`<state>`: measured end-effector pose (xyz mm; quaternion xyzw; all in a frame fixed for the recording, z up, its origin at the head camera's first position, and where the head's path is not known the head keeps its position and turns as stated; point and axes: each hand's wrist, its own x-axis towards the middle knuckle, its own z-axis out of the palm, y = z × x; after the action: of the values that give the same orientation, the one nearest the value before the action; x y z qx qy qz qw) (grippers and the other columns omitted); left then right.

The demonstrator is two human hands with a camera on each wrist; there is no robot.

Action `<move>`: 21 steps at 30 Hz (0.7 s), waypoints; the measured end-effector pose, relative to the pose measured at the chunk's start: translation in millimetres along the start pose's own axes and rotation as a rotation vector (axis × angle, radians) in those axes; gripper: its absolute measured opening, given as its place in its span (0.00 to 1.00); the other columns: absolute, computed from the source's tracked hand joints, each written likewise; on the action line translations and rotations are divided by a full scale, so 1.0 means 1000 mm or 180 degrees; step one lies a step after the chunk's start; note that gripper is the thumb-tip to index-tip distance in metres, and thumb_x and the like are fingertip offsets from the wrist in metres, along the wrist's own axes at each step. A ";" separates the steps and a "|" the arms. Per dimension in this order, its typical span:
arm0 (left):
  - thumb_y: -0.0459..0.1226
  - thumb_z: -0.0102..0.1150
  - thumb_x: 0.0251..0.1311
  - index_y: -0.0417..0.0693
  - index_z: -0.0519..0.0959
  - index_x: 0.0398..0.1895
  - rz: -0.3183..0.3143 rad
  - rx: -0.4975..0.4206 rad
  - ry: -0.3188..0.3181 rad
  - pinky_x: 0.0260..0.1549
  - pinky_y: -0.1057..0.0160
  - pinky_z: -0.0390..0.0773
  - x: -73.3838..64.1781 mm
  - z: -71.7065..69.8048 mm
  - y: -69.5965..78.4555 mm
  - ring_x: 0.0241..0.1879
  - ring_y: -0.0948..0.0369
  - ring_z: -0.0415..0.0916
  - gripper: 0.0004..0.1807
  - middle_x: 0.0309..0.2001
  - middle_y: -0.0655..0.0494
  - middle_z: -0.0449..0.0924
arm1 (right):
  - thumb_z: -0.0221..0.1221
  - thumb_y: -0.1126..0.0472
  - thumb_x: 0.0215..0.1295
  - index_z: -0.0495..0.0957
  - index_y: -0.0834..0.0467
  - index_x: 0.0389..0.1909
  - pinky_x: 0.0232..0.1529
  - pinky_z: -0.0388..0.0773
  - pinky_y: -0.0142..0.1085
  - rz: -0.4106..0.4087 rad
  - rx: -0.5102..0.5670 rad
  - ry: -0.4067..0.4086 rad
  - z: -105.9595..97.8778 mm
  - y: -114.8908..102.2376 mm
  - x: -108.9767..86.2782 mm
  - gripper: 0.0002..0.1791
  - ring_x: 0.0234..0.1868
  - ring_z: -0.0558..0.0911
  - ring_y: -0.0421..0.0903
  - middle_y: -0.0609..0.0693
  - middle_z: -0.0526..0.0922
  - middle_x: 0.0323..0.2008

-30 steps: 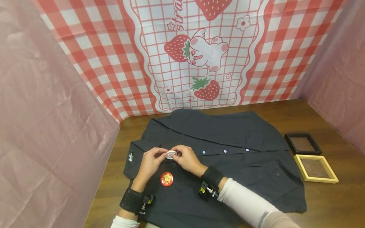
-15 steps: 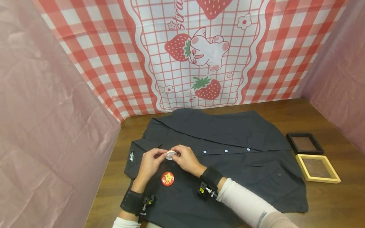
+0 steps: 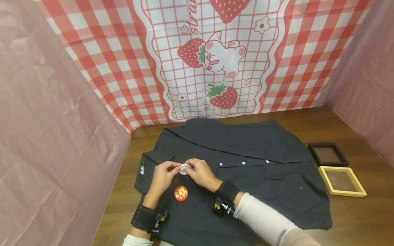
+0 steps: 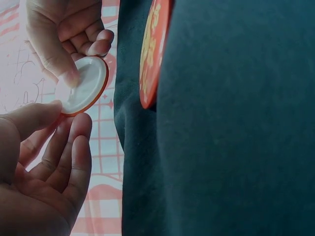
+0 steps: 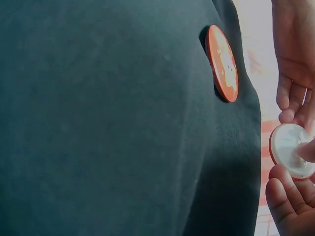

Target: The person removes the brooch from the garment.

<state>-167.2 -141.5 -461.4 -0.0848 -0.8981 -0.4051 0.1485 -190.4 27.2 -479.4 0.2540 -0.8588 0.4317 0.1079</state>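
Observation:
Both hands hold a round pin badge (image 3: 184, 169) above the dark shirt (image 3: 246, 191). Its pale back, edged in orange-red, faces the wrist cameras. My left hand (image 3: 162, 177) pinches the rim between thumb and fingertips. With its thumb pressed to the middle of the badge's back (image 4: 94, 81), my right hand (image 3: 201, 174) keeps its fingers behind. The thumb partly hides the pin there. A second pin badge (image 3: 181, 193), red with a yellow star, sits face out on the shirt just below the hands; both wrist views show it edge-on.
The shirt lies spread on a wooden table (image 3: 363, 218), its collar to the left and several pale buttons along the placket. At the right stand a black frame (image 3: 342, 155) and a yellow frame (image 3: 346, 194). A checked strawberry cloth (image 3: 123, 68) hangs behind.
Both hands keep their grip on the badge in almost the same place. The badge's tilt differs very slightly, and the star badge stays put on the shirt.

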 end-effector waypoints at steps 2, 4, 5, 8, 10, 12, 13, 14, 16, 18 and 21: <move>0.33 0.69 0.54 0.43 0.87 0.33 -0.0007 0.0023 -0.0012 0.34 0.62 0.82 0.000 0.000 0.000 0.33 0.57 0.84 0.04 0.32 0.51 0.87 | 0.64 0.63 0.61 0.83 0.59 0.34 0.27 0.69 0.27 -0.0001 -0.0015 -0.0002 0.001 0.001 0.000 0.04 0.25 0.73 0.38 0.49 0.80 0.25; 0.33 0.69 0.54 0.43 0.87 0.33 -0.0013 0.0037 -0.0025 0.34 0.61 0.82 0.000 0.001 0.000 0.33 0.57 0.84 0.04 0.32 0.51 0.87 | 0.64 0.63 0.61 0.83 0.59 0.33 0.26 0.68 0.27 -0.0004 -0.0024 0.0000 0.001 0.001 -0.001 0.03 0.24 0.73 0.37 0.48 0.79 0.25; 0.32 0.69 0.54 0.43 0.87 0.33 -0.0014 0.0038 -0.0028 0.34 0.61 0.82 0.000 0.001 0.000 0.33 0.57 0.84 0.04 0.32 0.51 0.87 | 0.64 0.63 0.61 0.83 0.59 0.34 0.26 0.68 0.27 -0.0004 -0.0018 -0.0004 0.001 0.002 -0.001 0.04 0.24 0.73 0.37 0.48 0.79 0.25; 0.32 0.69 0.54 0.43 0.87 0.33 -0.0022 0.0042 -0.0028 0.34 0.62 0.82 0.000 0.001 -0.001 0.32 0.57 0.84 0.04 0.32 0.51 0.87 | 0.64 0.62 0.61 0.83 0.59 0.34 0.26 0.68 0.26 -0.0018 0.0007 -0.0018 0.001 0.003 -0.001 0.04 0.24 0.73 0.37 0.49 0.80 0.25; 0.33 0.68 0.55 0.43 0.87 0.33 -0.0017 0.0043 -0.0034 0.33 0.64 0.81 0.000 0.001 -0.002 0.32 0.58 0.84 0.04 0.32 0.51 0.87 | 0.64 0.62 0.61 0.83 0.59 0.34 0.26 0.68 0.26 -0.0010 0.0027 -0.0033 0.001 0.003 -0.001 0.04 0.24 0.73 0.36 0.49 0.80 0.25; 0.33 0.68 0.55 0.43 0.87 0.33 -0.0001 0.0026 -0.0036 0.32 0.65 0.81 0.000 0.001 -0.002 0.32 0.58 0.84 0.04 0.32 0.51 0.87 | 0.64 0.62 0.62 0.83 0.59 0.34 0.26 0.69 0.26 0.0002 0.0048 -0.0049 0.001 0.003 -0.001 0.04 0.24 0.73 0.36 0.49 0.81 0.26; 0.33 0.68 0.54 0.43 0.87 0.33 0.0013 0.0014 -0.0037 0.32 0.65 0.81 0.000 0.001 -0.002 0.32 0.58 0.84 0.04 0.32 0.51 0.87 | 0.63 0.62 0.62 0.83 0.59 0.34 0.27 0.69 0.26 0.0008 0.0052 -0.0059 0.001 0.003 -0.001 0.04 0.24 0.73 0.36 0.49 0.81 0.26; 0.33 0.69 0.54 0.43 0.87 0.33 0.0039 0.0005 -0.0033 0.32 0.66 0.80 0.001 0.001 -0.002 0.32 0.58 0.83 0.04 0.31 0.51 0.87 | 0.63 0.62 0.62 0.83 0.59 0.34 0.27 0.69 0.26 0.0006 0.0050 -0.0062 0.001 0.003 0.000 0.05 0.24 0.73 0.36 0.49 0.81 0.26; 0.32 0.69 0.53 0.43 0.87 0.32 0.0096 -0.0005 -0.0023 0.31 0.66 0.80 0.002 0.001 -0.003 0.31 0.57 0.83 0.04 0.31 0.51 0.87 | 0.64 0.61 0.62 0.83 0.59 0.34 0.27 0.69 0.26 0.0034 0.0071 -0.0071 0.000 0.003 0.000 0.05 0.24 0.73 0.35 0.48 0.81 0.26; 0.32 0.69 0.53 0.43 0.87 0.32 0.0139 -0.0011 -0.0011 0.31 0.66 0.80 0.003 0.000 -0.003 0.31 0.58 0.83 0.04 0.30 0.51 0.87 | 0.64 0.61 0.62 0.84 0.59 0.34 0.27 0.69 0.25 0.0056 0.0093 -0.0067 0.000 0.002 0.000 0.05 0.24 0.73 0.35 0.48 0.81 0.26; 0.32 0.69 0.53 0.43 0.87 0.32 0.0113 -0.0058 -0.0030 0.29 0.68 0.80 0.004 0.000 -0.003 0.28 0.59 0.83 0.04 0.30 0.51 0.87 | 0.64 0.60 0.62 0.84 0.59 0.34 0.28 0.69 0.25 0.0084 0.0139 -0.0052 0.000 0.002 0.001 0.05 0.25 0.73 0.35 0.48 0.82 0.27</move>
<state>-171.7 -143.4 -462.1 -0.1040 -0.8934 -0.4102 0.1507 -192.5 27.9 -480.9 0.2484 -0.8533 0.4496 0.0895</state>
